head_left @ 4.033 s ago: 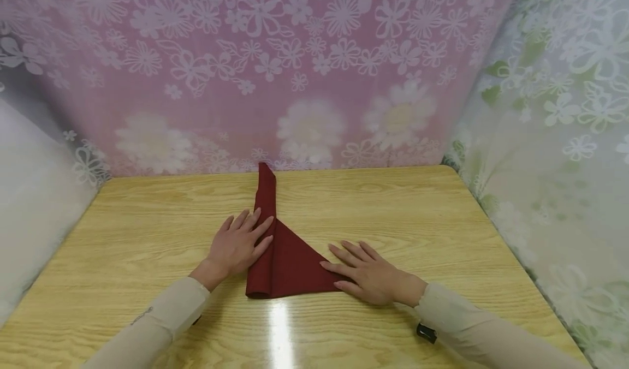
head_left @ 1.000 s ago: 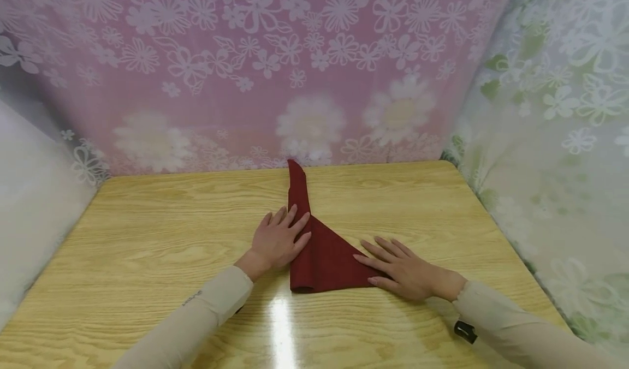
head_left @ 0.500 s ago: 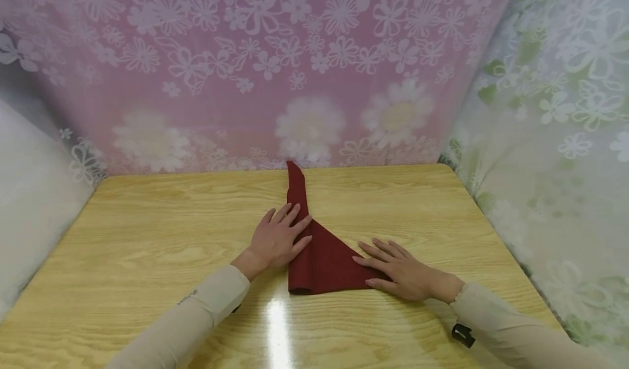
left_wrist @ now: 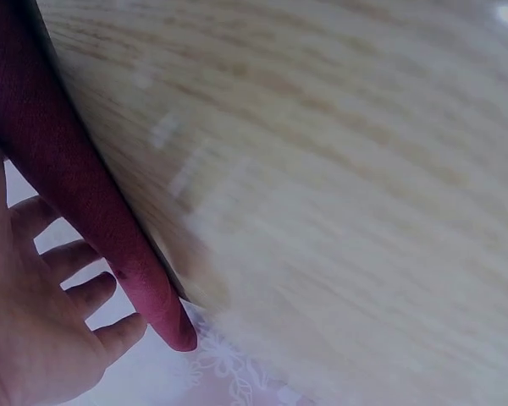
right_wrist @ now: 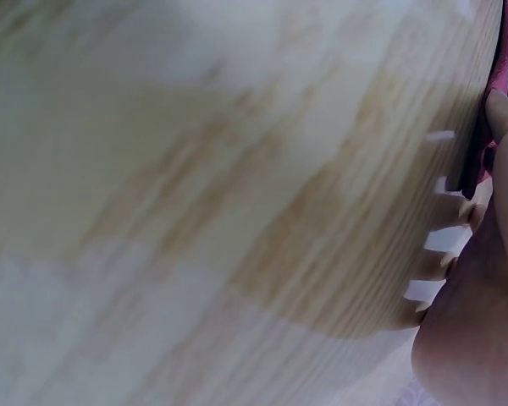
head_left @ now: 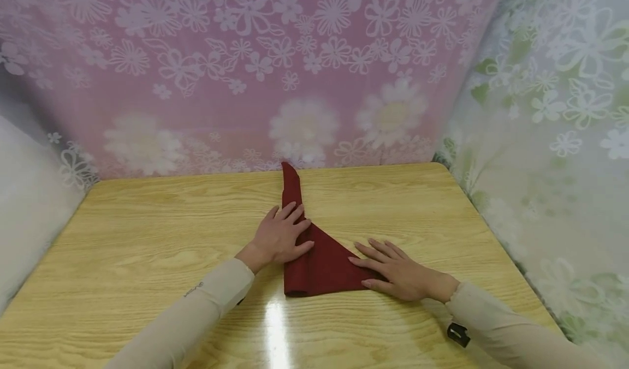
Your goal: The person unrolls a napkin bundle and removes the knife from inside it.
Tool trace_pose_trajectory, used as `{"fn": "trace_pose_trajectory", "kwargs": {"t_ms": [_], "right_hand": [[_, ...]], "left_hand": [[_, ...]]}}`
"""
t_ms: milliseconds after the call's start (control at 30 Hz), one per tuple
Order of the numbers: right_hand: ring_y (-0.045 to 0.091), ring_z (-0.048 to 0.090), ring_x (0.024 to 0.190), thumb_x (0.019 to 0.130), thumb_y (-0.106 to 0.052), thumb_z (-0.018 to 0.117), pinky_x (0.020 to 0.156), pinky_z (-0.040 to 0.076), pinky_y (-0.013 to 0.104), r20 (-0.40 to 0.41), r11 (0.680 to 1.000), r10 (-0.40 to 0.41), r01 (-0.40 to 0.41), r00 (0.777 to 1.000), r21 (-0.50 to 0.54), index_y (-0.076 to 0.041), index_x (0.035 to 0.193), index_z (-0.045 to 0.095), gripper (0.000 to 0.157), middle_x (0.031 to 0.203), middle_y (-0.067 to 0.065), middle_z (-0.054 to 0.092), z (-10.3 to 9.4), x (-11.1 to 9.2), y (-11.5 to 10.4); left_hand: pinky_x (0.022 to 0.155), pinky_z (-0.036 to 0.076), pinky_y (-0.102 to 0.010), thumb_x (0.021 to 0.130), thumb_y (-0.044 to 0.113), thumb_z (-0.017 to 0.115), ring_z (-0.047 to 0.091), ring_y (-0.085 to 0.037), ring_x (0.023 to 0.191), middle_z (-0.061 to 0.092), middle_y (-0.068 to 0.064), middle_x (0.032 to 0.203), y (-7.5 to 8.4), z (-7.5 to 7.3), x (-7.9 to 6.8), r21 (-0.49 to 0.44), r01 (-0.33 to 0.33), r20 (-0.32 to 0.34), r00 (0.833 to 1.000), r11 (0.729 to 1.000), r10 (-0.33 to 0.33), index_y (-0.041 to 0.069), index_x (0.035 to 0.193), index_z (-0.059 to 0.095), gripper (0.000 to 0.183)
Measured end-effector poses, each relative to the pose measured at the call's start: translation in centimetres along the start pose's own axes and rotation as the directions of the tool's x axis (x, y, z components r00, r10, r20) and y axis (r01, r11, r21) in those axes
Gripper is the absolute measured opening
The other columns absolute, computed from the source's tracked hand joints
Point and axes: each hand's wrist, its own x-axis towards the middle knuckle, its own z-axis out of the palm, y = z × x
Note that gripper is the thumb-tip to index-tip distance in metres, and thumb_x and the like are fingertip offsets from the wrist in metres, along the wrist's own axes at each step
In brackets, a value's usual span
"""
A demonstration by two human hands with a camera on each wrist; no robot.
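A dark red cloth lies on the wooden table, its left side rolled into a tube and its right side a flat triangle narrowing to a point. My left hand rests on the rolled part with fingers spread, the thumb reaching onto the flat part. Over the right tip of the triangle lies my right hand, fingers straight, hiding that corner. In the left wrist view the cloth roll runs beside the fingers of the left hand. Only a bit of cloth shows by the thumb in the right wrist view.
The wood-grain table reaches back to a pink flowered curtain. A pale flowered curtain hangs along the right side, and a whitish one on the left. The roll's far end lies at the table's back edge.
Since four seconds ago, cloth and both hands have shifted right across the table. In the last second the left hand has moved slightly on the roll; the right hand keeps its place on the tip.
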Motion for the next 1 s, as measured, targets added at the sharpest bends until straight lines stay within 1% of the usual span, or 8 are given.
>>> {"fn": "trace_pose_trajectory", "kwargs": {"t_ms": [233, 467, 600, 767, 1000], "right_hand": [[0.038, 0.010, 0.142, 0.101, -0.038, 0.045, 0.108, 0.009, 0.061, 0.008, 1.000, 0.007, -0.007, 1.000, 0.004, -0.024, 0.151, 0.034, 0.052, 0.157, 0.010, 0.018, -0.17, 0.08, -0.10], [0.038, 0.010, 0.142, 0.101, -0.038, 0.045, 0.109, 0.009, 0.060, 0.007, 1.000, 0.009, -0.009, 1.000, 0.006, -0.022, 0.150, 0.034, 0.052, 0.157, 0.010, 0.018, -0.15, 0.14, -0.14], [0.039, 0.010, 0.142, 0.101, -0.037, 0.046, 0.109, 0.009, 0.061, 0.003, 1.000, 0.003, -0.003, 1.000, 0.010, -0.021, 0.150, 0.035, 0.052, 0.157, 0.010, 0.018, -0.13, 0.19, -0.24], [0.039, 0.010, 0.142, 0.101, -0.037, 0.045, 0.108, 0.009, 0.061, -0.004, 1.000, 0.003, -0.003, 1.000, 0.003, -0.022, 0.150, 0.036, 0.052, 0.157, 0.011, 0.019, -0.04, 0.13, -0.20], [0.041, 0.012, 0.141, 0.102, -0.035, 0.045, 0.107, 0.010, 0.063, -0.030, 1.000, -0.018, 0.018, 0.999, 0.005, -0.021, 0.150, 0.036, 0.051, 0.157, 0.012, 0.019, 0.19, 0.06, -0.09]], "left_hand": [[0.112, 0.019, -0.049, 0.095, 0.053, 0.044, 0.021, -0.026, 0.142, 0.030, -0.004, 0.153, -0.21, -0.22, 0.03, -0.005, 0.040, 0.021, 0.999, 0.999, -0.040, 0.023, 0.141, 0.051, 0.056], [0.112, 0.018, -0.049, 0.093, 0.047, 0.047, 0.020, -0.025, 0.142, 0.030, -0.005, 0.153, -0.32, -0.32, -0.06, -0.047, 0.060, 0.037, 0.998, 0.997, -0.058, 0.022, 0.141, 0.051, 0.054], [0.112, 0.018, -0.048, 0.093, 0.044, 0.047, 0.020, -0.025, 0.142, 0.030, -0.007, 0.153, -0.34, -0.26, -0.15, -0.052, 0.064, 0.040, 0.997, 0.997, -0.062, 0.021, 0.141, 0.051, 0.053], [0.112, 0.018, -0.048, 0.092, 0.041, 0.045, 0.022, -0.025, 0.142, 0.029, -0.007, 0.153, -0.34, -0.08, -0.33, -0.058, 0.068, 0.027, 0.997, 0.996, -0.067, 0.021, 0.140, 0.051, 0.052], [0.111, 0.021, -0.050, 0.092, 0.039, 0.044, 0.025, -0.027, 0.140, 0.031, -0.008, 0.152, -0.59, 0.20, -0.83, -0.084, 0.062, -0.012, 0.998, 0.994, -0.064, 0.021, 0.139, 0.053, 0.051]]}}
